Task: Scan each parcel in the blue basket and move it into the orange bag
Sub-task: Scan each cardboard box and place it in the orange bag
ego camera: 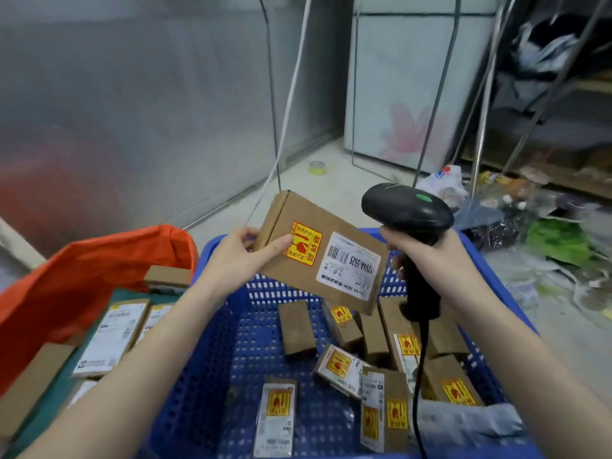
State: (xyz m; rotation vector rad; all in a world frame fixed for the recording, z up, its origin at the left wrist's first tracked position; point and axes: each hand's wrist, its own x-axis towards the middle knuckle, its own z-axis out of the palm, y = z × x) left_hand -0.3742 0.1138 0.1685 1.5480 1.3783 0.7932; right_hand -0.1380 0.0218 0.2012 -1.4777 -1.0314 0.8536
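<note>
A person's left hand grips a flat cardboard parcel by its left edge, thumb on the yellow-and-red sticker, holding it tilted in the air above the far rim of the blue basket. The parcel's white shipping label faces up. Just right of the parcel, the right hand is closed around the handle of a black barcode scanner, whose head sits above the parcel's right corner; its black cable hangs down into the basket. Inside the basket, below the raised parcel, lie about a dozen smaller cardboard parcels, most of them toward the right. Left of the basket, the orange bag stands open with several labelled parcels already inside.
</note>
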